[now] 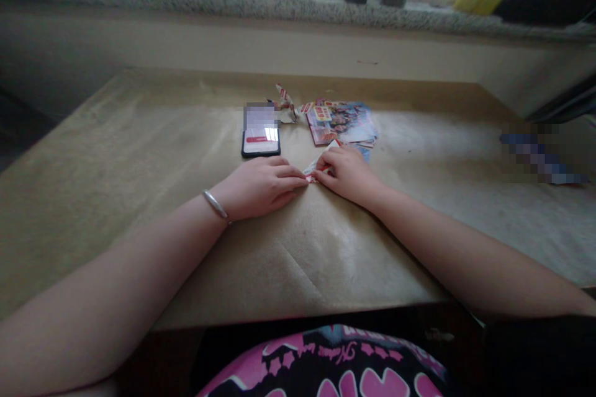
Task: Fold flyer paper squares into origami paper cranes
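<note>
A small piece of folded paper, white with red print, lies on the table between my hands. My right hand pinches it, thumb and bent fingers at its right side. At its left corner, the fingertips of my left hand press together on the paper and hold it against the tabletop. A silver bangle circles my left wrist. Just beyond the left hand lies a phone with its screen lit. My right hand partly covers the paper.
A stack of colourful printed sheets lies past my right hand. Beside the phone sits a folded or crumpled printed paper. A blurred blue item rests at the far right. Bottles and jars line the stone windowsill behind the table.
</note>
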The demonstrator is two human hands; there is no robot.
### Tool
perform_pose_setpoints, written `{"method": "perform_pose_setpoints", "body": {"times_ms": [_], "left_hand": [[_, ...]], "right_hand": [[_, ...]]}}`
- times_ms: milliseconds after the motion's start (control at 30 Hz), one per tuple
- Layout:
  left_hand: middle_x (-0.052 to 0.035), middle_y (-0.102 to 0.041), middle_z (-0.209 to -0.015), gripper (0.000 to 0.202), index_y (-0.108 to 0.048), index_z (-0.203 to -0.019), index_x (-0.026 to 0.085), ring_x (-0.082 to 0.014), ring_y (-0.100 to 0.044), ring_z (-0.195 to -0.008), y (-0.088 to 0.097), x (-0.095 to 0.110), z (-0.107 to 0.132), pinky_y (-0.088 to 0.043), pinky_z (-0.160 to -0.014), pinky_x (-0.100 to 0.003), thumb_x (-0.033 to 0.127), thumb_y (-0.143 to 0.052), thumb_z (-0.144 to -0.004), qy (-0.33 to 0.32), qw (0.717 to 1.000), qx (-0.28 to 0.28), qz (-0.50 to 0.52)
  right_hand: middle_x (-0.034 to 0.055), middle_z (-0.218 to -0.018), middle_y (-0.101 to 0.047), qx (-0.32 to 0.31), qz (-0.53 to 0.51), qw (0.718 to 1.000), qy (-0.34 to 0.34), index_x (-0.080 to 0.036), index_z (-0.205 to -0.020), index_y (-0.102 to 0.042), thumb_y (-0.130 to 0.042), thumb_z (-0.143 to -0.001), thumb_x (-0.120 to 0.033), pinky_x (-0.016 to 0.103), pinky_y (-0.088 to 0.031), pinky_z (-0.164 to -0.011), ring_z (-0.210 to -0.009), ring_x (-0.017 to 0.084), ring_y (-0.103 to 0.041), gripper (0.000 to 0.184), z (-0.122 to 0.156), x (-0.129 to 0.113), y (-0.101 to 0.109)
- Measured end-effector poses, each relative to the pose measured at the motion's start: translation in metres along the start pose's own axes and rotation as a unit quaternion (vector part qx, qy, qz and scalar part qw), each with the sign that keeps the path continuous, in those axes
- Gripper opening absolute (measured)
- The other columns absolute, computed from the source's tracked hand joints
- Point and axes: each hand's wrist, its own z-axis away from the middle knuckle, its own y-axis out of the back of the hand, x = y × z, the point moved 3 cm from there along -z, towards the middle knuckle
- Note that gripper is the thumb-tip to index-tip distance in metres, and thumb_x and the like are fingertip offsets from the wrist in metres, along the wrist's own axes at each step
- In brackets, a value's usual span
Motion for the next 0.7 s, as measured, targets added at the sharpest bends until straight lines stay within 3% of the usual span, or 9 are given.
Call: {"method": "perform_pose_setpoints", "body": {"times_ms": [367,700], "left_hand": [[-0.0068,-0.07,-0.108,0.029,-0.068,-0.113,0.02,-0.0212,-0.063,-0.096,0.0011,0.0035,-0.0018,-0.053,-0.083,-0.033,0.027,-0.048,-0.092,0.028,0.999,-0.011,-0.023],[-0.0078,-0.07,-0.103,0.03,-0.067,-0.113,0.019,-0.0214,-0.062,-0.092,0.0025,0.0055,-0.0029,-0.052,-0.079,-0.033,0.024,-0.046,-0.093,0.018,0.999,-0.005,-0.043]], "right_hand": [[0.0066,-0.089,-0.07,0.016,-0.008,0.999,-0.045,-0.02,-0.09,-0.065,-0.063,-0.079,-0.032,0.036,-0.036,-0.081,-0.09,0.025,-0.059,0.016,0.0055,-0.0002,0.0079],[0.0073,-0.097,-0.069,0.017,0.029,0.999,0.04,-0.022,-0.082,-0.069,-0.063,-0.086,-0.037,0.04,-0.035,-0.088,-0.097,0.026,-0.053,0.016,0.0071,-0.0014,0.0111]]}}
